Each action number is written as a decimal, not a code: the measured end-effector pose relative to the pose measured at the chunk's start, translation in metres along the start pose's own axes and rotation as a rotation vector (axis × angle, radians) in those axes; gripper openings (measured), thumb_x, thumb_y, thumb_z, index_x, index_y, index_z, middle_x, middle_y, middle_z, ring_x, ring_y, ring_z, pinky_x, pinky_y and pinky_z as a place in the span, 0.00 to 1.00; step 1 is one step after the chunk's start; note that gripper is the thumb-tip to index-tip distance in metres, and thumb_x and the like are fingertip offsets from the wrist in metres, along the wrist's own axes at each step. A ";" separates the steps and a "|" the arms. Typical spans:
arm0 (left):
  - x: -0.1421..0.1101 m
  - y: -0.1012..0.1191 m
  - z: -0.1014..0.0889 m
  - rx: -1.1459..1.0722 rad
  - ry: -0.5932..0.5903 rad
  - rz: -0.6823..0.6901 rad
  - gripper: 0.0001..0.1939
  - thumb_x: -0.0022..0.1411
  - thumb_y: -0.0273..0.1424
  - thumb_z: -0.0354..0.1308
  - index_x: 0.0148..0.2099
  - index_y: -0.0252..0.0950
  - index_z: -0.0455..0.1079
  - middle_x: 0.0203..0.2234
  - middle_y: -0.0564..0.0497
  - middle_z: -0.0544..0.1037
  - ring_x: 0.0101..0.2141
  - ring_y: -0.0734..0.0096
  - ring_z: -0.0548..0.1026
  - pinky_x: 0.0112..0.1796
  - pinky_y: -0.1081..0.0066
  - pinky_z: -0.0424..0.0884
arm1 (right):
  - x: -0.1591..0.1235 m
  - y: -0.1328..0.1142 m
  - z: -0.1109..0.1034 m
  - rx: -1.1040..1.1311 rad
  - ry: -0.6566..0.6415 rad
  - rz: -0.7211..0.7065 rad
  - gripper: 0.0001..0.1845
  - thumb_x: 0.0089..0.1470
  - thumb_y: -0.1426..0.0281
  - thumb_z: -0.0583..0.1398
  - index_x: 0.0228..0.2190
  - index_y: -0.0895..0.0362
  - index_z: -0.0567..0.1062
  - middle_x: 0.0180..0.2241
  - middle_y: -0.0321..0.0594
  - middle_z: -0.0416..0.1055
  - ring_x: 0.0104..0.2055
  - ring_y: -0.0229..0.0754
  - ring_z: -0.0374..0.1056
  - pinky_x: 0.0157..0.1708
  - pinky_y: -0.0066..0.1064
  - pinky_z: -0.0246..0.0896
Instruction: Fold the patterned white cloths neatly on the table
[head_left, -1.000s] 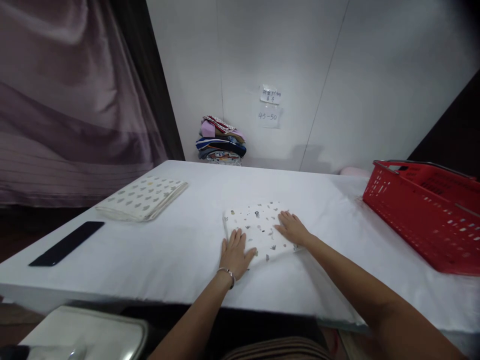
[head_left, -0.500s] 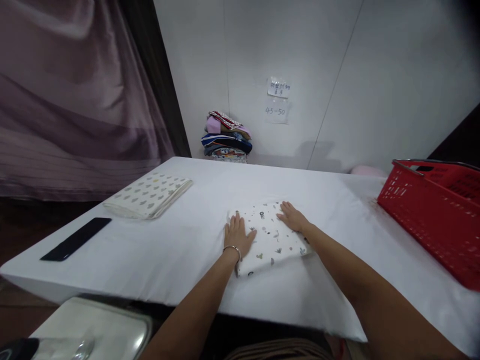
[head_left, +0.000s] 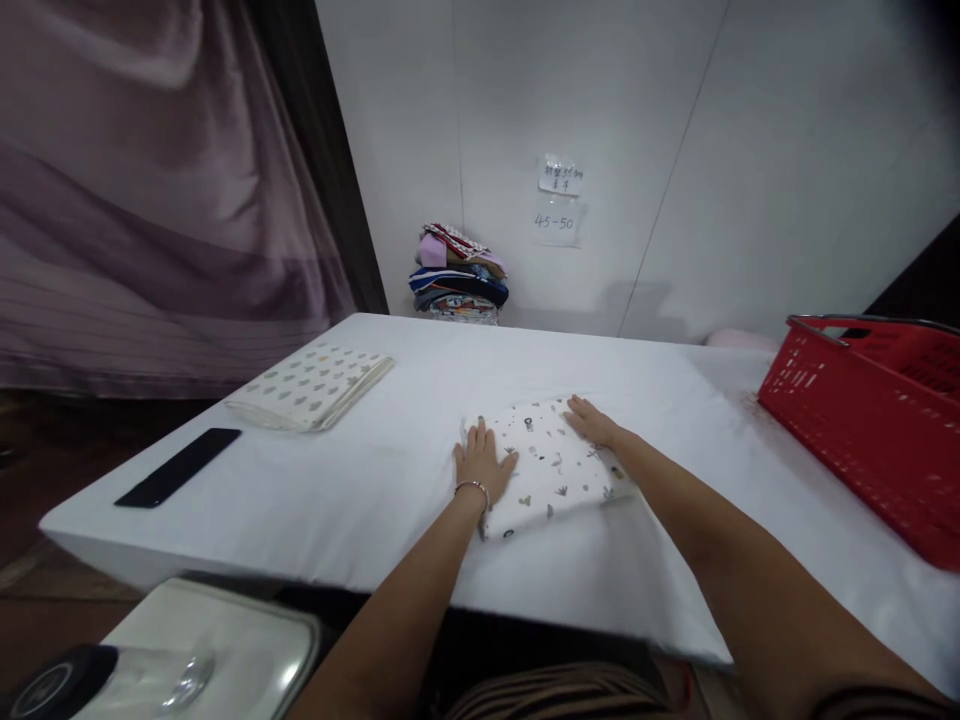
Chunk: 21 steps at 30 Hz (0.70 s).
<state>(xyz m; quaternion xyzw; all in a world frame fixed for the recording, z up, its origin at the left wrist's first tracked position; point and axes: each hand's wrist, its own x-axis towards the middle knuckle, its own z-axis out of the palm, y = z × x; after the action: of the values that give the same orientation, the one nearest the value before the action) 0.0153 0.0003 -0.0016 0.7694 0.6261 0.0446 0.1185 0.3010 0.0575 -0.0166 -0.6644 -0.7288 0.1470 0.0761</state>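
Note:
A folded white cloth [head_left: 551, 465] printed with small plants and animals lies on the white-covered table [head_left: 420, 375] in front of me. My left hand [head_left: 482, 466] rests flat on its left edge, fingers spread, a thin bracelet at the wrist. Over on the far right part of the same cloth, my right hand [head_left: 591, 421] lies flat with its fingers stretched out. Both palms press on the fabric and hide the parts beneath them. To the left sits a second folded cloth [head_left: 311, 387], off-white with grey leaf-like shapes, touched by neither hand.
A dark flat phone-like slab [head_left: 180, 467] lies near the left table edge. The red plastic basket [head_left: 862, 430] stands at the right. Behind the table is a pile of folded fabrics [head_left: 459, 275] against the wall. A pale stool-like surface [head_left: 217, 640] holds a clear bottle [head_left: 142, 680] at lower left.
The view has shifted slightly, so everything sits a little to the right in the picture. Both hands stay flat on the folded cloth, almost in the same places.

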 end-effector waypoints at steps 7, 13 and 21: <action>0.002 -0.001 0.002 0.000 -0.006 -0.002 0.40 0.60 0.53 0.33 0.67 0.34 0.44 0.66 0.49 0.35 0.64 0.57 0.32 0.60 0.49 0.40 | -0.059 -0.005 0.004 -0.088 0.057 0.081 0.36 0.59 0.48 0.41 0.62 0.52 0.50 0.65 0.40 0.38 0.66 0.52 0.31 0.61 0.52 0.34; 0.001 0.001 -0.001 -0.018 0.002 -0.003 0.39 0.61 0.52 0.34 0.66 0.33 0.44 0.66 0.48 0.36 0.64 0.59 0.34 0.59 0.48 0.40 | -0.076 -0.008 -0.005 0.251 0.061 0.126 0.41 0.55 0.44 0.46 0.60 0.57 0.56 0.64 0.43 0.42 0.65 0.46 0.39 0.62 0.38 0.38; -0.021 -0.009 -0.013 -0.088 0.027 0.066 0.33 0.63 0.50 0.35 0.63 0.36 0.53 0.64 0.45 0.49 0.64 0.60 0.43 0.59 0.51 0.46 | -0.130 0.010 -0.010 0.629 0.275 0.315 0.33 0.56 0.50 0.50 0.55 0.57 0.66 0.58 0.43 0.60 0.58 0.50 0.57 0.57 0.43 0.53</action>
<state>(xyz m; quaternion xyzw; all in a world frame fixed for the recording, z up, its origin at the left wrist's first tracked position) 0.0000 -0.0167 0.0102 0.7831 0.5992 0.0863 0.1420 0.3270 -0.0695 0.0005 -0.7261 -0.5199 0.2828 0.3501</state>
